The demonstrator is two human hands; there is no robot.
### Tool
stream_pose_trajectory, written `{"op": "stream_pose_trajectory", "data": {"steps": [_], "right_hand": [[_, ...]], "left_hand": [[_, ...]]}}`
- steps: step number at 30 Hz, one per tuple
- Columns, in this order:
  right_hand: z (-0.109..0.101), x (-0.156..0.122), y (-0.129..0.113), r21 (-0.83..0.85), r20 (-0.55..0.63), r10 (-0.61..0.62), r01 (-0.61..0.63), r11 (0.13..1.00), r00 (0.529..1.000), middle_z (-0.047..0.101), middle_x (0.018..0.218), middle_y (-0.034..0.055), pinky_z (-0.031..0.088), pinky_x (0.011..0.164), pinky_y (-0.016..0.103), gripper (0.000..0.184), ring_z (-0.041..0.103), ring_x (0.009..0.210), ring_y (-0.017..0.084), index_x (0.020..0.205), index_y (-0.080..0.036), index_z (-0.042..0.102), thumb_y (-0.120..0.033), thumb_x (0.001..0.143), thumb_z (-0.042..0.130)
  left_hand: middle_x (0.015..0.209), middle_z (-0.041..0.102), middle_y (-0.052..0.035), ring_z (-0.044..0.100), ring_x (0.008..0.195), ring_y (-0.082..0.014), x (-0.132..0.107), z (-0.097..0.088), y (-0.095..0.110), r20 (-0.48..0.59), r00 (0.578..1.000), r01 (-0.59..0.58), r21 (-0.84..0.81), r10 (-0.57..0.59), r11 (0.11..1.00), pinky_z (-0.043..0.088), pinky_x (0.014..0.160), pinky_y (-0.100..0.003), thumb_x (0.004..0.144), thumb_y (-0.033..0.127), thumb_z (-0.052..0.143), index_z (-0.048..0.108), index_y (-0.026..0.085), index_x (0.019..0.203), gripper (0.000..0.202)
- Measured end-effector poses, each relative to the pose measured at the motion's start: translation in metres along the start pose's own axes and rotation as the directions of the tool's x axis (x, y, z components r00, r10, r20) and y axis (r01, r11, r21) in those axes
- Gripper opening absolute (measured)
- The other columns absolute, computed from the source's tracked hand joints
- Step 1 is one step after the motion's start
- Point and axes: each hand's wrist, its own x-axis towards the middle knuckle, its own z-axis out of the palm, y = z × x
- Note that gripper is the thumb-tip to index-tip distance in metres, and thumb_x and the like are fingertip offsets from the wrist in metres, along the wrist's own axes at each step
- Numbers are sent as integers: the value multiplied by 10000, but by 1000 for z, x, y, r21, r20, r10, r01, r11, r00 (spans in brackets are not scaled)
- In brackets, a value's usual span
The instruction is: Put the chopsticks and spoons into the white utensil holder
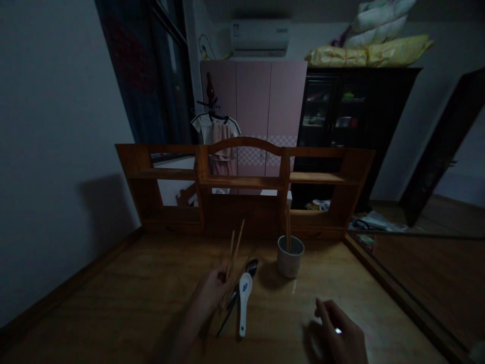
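Note:
My left hand [212, 296] is closed round a pair of wooden chopsticks [234, 247], which stick up and away from it above the desk. Just right of that hand a white ceramic spoon with a blue mark [244, 301] lies on the desk beside a dark metal spoon [248, 273] and more chopsticks. A white cup [290, 255] stands further back with chopsticks upright in it. My right hand [339, 333] rests low at the front right, fingers loosely curled, with a small bright glint at the fingers; whether it holds anything is unclear.
The wooden desk [132, 298] has a raised edge on both sides and a low wooden shelf unit [242, 179] across its back. Beyond are a pink wardrobe, a dark cabinet, hanging clothes and an air conditioner. The room is dim.

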Motion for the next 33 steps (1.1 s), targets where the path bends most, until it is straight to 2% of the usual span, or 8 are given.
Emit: {"op": "stream_pose_trajectory", "data": {"steps": [3, 7, 9, 11, 15, 22, 28, 33], "right_hand": [[3, 6, -2, 75, 22, 100, -102, 992, 995, 685, 750, 44, 504, 554, 244, 356, 620, 599, 172, 851, -210, 667, -554, 817, 582], [5, 26, -37, 229, 229, 150, -203, 952, 962, 615, 631, 1, 457, 493, 236, 364, 590, 543, 158, 1078, -194, 603, -499, 914, 490], [2, 39, -64, 345, 293, 61, -165, 924, 954, 627, 693, 11, 458, 506, 242, 395, 598, 592, 162, 1210, -192, 540, -467, 934, 477], [-2, 51, -89, 407, 273, -28, -89, 909, 962, 629, 714, 14, 457, 511, 243, 410, 583, 579, 151, 1250, -187, 516, -447, 935, 488], [-9, 61, -115, 408, 254, -103, -10, 913, 962, 629, 761, 21, 454, 495, 217, 340, 574, 580, 129, 1184, -183, 563, -399, 924, 532], [-3, 50, -115, 350, 295, -193, 82, 933, 936, 632, 771, 23, 487, 560, 207, 204, 601, 627, 129, 1036, -184, 624, -335, 930, 537], [0, 43, -104, 329, 342, -248, 132, 935, 907, 635, 854, 41, 479, 575, 213, 175, 606, 676, 132, 1017, -186, 630, -298, 936, 523], [-4, 40, -97, 362, 357, -258, 121, 924, 898, 591, 791, 27, 470, 604, 232, 172, 590, 692, 142, 971, -185, 616, -285, 959, 477]], "left_hand": [[767, 647, -18, 633, 596, -158, -35, -1, 28, 31, 993, -110, -186, 118, 976, 459, 425, -207, 816, 479, 540, 593, 171, 893, 322], [801, 660, -29, 653, 728, -157, -74, 28, 58, -17, 964, -261, -248, 265, 933, 517, 569, -192, 812, 399, 597, 641, 172, 838, 233], [842, 673, -31, 655, 774, -156, -83, 49, 61, 16, 955, -287, -222, 298, 932, 511, 582, -173, 805, 333, 613, 654, 181, 832, 159], [815, 671, -16, 652, 761, -141, -87, 66, 56, 46, 937, -330, -220, 348, 918, 498, 592, -157, 787, 232, 617, 654, 191, 795, 56], [867, 671, -43, 655, 759, -146, -86, 77, 44, 176, 894, -363, -252, 412, 897, 496, 575, -166, 835, 273, 571, 669, 200, 866, 126], [887, 749, -21, 673, 773, -169, -86, 66, 50, 136, 926, -322, -205, 353, 924, 494, 721, -225, 862, 327, 559, 737, 248, 940, 211], [822, 749, 23, 663, 768, -153, -82, 72, 50, 139, 923, -316, -259, 359, 913, 455, 685, -193, 802, 289, 654, 764, 258, 825, 116], [843, 744, 11, 657, 796, -156, -78, 73, 53, 154, 901, -355, -276, 405, 893, 455, 662, -192, 780, 247, 680, 774, 253, 814, 100]]}}
